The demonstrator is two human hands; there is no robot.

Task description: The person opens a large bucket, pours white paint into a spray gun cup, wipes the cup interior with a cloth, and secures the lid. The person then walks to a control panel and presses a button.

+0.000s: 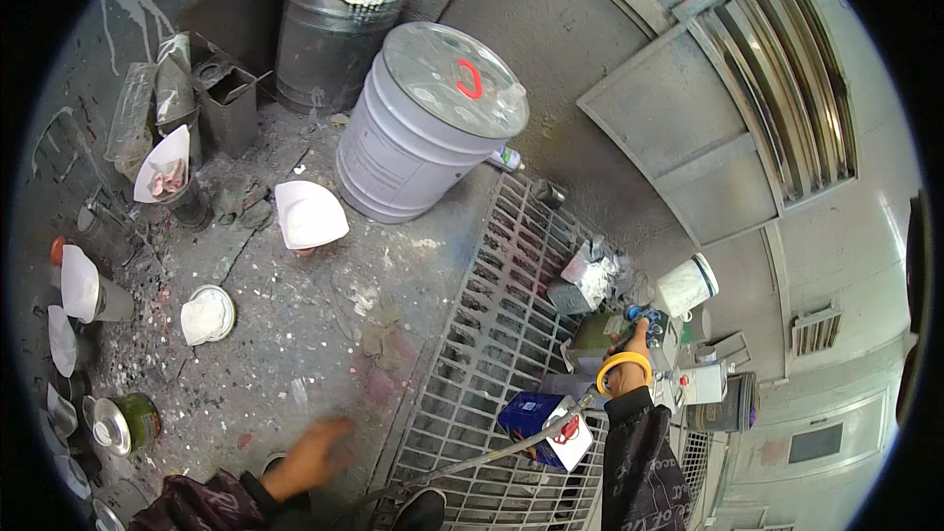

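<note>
While the right hand point(634, 339) is clamping around a blue tool point(645, 315) at the right side of the grate point(462, 374), the blurred left hand point(307, 457) is hovering left of the grate; I cannot tell if its fingers point(336, 430) are standing apart. A blue box point(524, 417) is resting on the grate.
</note>
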